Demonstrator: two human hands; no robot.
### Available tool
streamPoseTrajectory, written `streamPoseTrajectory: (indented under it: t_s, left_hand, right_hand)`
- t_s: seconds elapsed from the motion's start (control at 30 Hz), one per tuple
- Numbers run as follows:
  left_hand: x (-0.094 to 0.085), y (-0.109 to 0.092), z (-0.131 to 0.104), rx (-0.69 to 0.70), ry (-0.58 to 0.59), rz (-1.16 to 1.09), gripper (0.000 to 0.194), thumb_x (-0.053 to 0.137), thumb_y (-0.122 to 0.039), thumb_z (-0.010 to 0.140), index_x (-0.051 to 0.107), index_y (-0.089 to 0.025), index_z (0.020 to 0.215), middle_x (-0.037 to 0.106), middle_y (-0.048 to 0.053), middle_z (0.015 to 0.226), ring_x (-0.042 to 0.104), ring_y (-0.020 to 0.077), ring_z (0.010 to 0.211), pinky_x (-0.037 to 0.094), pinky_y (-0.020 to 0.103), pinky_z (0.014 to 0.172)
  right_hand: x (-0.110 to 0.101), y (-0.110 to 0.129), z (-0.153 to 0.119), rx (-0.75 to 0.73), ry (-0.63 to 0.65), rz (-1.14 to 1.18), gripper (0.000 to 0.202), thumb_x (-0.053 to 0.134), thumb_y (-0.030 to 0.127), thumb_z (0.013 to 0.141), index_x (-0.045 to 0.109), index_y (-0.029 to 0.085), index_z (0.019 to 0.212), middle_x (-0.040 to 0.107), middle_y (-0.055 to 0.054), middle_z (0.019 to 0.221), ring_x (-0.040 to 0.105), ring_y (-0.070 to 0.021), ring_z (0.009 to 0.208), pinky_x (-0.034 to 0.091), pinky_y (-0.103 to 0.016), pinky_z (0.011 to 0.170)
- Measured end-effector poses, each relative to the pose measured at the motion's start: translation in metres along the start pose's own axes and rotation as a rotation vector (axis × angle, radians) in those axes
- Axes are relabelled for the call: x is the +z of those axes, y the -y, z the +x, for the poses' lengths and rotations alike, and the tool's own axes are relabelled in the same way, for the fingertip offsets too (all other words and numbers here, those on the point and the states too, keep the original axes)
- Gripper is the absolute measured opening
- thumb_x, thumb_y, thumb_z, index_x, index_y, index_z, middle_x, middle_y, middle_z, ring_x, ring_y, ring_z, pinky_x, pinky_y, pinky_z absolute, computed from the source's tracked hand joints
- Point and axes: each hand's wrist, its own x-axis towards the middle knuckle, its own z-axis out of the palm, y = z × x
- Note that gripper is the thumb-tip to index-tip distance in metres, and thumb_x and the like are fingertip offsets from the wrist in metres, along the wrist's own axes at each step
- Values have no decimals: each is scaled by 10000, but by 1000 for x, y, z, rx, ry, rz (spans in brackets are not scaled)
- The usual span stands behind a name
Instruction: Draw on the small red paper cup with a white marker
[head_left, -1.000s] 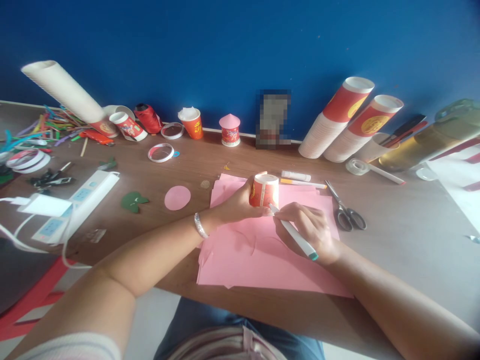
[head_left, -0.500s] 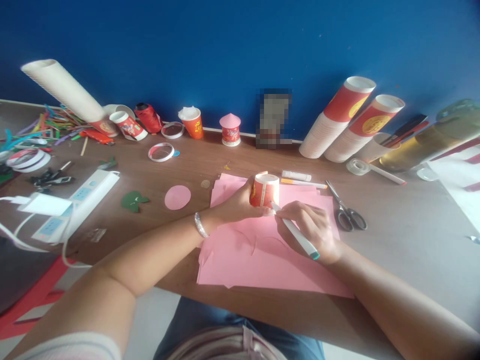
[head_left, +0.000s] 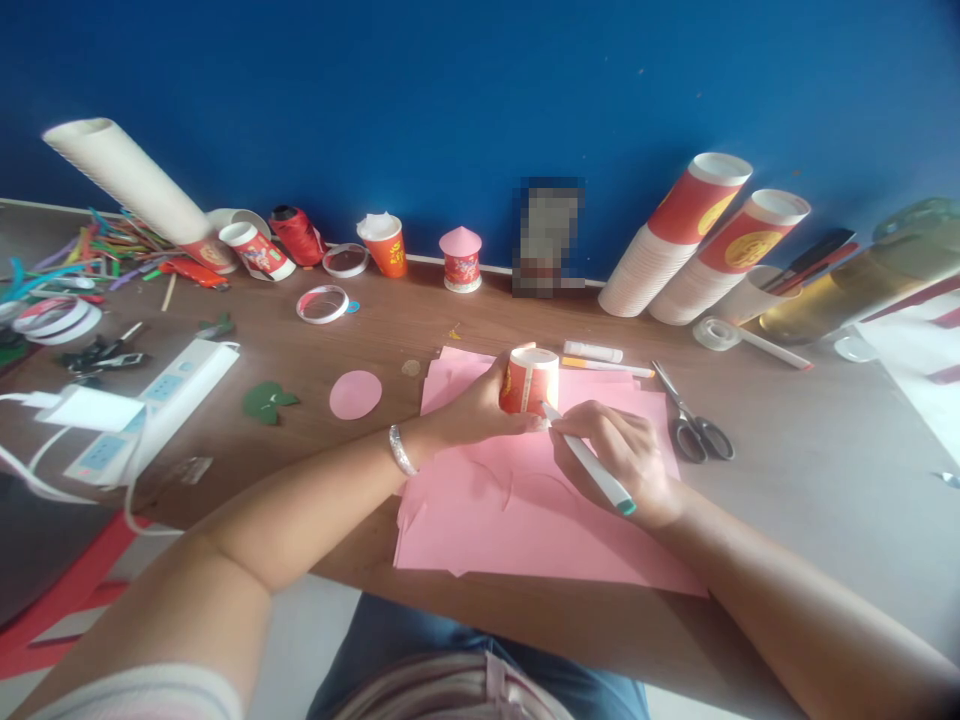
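A red paper cup (head_left: 529,380) with a white rim sits in my left hand (head_left: 501,405), whose thumb and fingers wrap its near and left sides. My right hand (head_left: 619,450) grips a white marker (head_left: 596,473) with a green end, its tip at the lower part of the cup's wall. Beneath both hands lies a stack of pink paper (head_left: 517,535). Just beyond the cup rest a white glue stick or cap-like tube (head_left: 592,351) and an orange-and-white pen (head_left: 607,367). Black-handled scissors (head_left: 697,430) lie right of the paper.
Along the blue wall stand a small cup with a pink cone roof (head_left: 461,262), an orange cup (head_left: 386,248) and leaning cup stacks (head_left: 675,240). Left are a pink paper circle (head_left: 355,395), green paper scraps (head_left: 266,402) and a power strip (head_left: 165,410). A tape roll (head_left: 715,334) lies right.
Hardly anything differs. The marker's rear end has shifted very slightly up and left in my right hand; the cup and my left hand stay in place.
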Motion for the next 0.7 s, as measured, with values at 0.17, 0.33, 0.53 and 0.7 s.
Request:
streamPoseTrajectory:
  t_s: [0.17,0.33,0.53,0.7]
  left_hand:
    - [0,1,1,-4,-14,6,862,813,-354,775,379,-204,1504,648,110,1223,639,321,1227,590,473,962]
    - [-1,1,1,-15,-11,26,876,809,-377,786,356,-202,1516,637,119,1259,629,306,1229,578,467,997]
    - [-1,3,1,-11,-15,7,945,831,-376,767,316,-225,1545,622,123,1301,623,295,1229,560,454,1017]
    - [-1,3,1,5,-13,23,921,822,-393,779,329,-203,1533,649,115,1224,624,311,1215,553,471,1006]
  right_hand:
    - [-1,1,1,-4,17,3,176,569,40,916,552,195,998,600,25,752,526,-97,583,430,-249,518]
    - [-1,1,-1,7,27,4,168,558,47,912,568,196,989,606,29,751,530,-96,573,439,-252,522]
    - [-1,2,0,9,32,10,180,551,41,915,563,204,990,600,29,748,525,-94,569,435,-252,514]
    - [-2,3,2,-10,-1,9,202,579,18,899,558,201,983,595,24,750,541,-99,577,448,-251,516]
